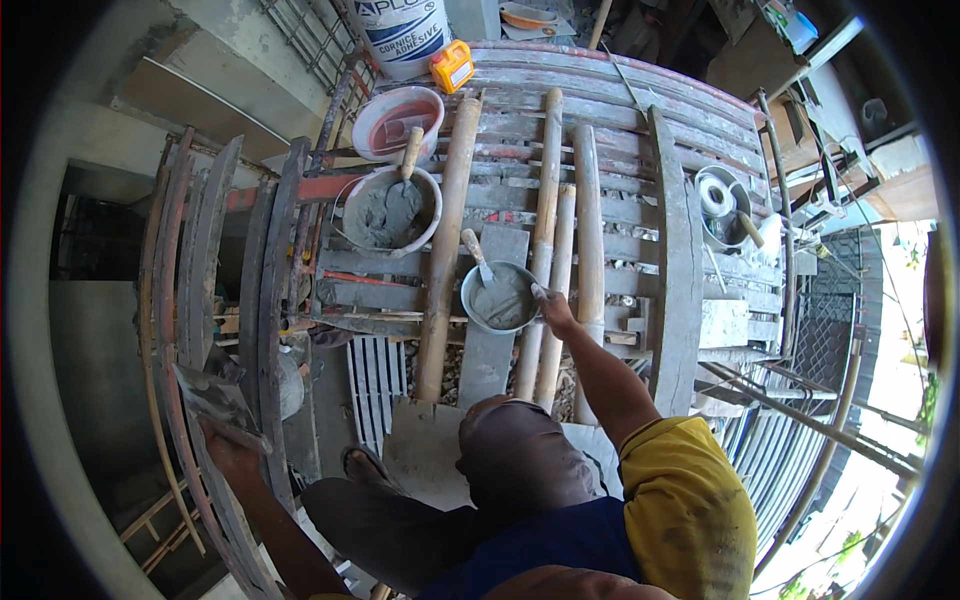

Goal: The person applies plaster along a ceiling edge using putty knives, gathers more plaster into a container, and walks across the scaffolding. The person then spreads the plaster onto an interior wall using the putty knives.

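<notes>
At the lower left my left hand grips a flat metal trowel smeared with grey mortar, held over long boards. In the middle my right hand holds the rim of a small round bowl containing grey mortar. A wooden-handled knife stands in that bowl, its blade in the mix. Up and left of it is a bucket of grey mix with another wooden-handled tool stuck in it.
Bamboo poles lie across a slatted scaffold platform. At its back left are a pinkish bucket, an orange jug and a large white pail. A metal container and long plank sit at right; boards run along the left.
</notes>
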Demonstrator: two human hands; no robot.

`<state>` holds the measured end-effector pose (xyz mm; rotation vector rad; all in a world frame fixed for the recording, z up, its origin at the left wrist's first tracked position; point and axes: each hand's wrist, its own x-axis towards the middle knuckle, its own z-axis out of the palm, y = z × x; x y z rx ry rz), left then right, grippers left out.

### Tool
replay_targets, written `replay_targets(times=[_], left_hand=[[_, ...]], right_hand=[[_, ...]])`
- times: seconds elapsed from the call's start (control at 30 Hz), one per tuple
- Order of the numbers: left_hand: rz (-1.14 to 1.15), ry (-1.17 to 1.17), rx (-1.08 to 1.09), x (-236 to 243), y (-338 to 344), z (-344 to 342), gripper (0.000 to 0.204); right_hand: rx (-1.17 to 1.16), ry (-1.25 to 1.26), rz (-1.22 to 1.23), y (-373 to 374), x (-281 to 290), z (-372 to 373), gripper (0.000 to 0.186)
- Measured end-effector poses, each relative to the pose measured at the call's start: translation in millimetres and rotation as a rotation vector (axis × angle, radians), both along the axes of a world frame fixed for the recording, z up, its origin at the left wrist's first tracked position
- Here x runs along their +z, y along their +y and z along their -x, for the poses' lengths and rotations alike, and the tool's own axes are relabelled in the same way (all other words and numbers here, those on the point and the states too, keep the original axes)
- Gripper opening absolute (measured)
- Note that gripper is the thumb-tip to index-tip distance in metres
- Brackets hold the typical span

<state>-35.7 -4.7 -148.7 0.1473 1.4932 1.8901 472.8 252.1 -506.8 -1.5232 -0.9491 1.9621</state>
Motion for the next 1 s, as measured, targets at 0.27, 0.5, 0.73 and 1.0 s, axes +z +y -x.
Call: replay_targets(times=[0.27,0.5,0.73,1.0], left_hand=[[-0.061,-0.152,0.321,63,50,-6,0.046],[-0.088,-0.299,0.175,66,169,-68,0.048],[-0.026,-0.401,-0.196,23,361,-105,0.046],[0.473,-0.297,-0.608,24,427,-105,0.059]], right_hand=[[-0.349,0.118,-0.137,8,27,-62,0.049],[-0.677,0.085,-0.060,32,100,-98,0.046],[-0.913,0.151,0.018,49,130,-127,0.035],[-1.092,-0.057,0.057,55,251,-177,0.030]])
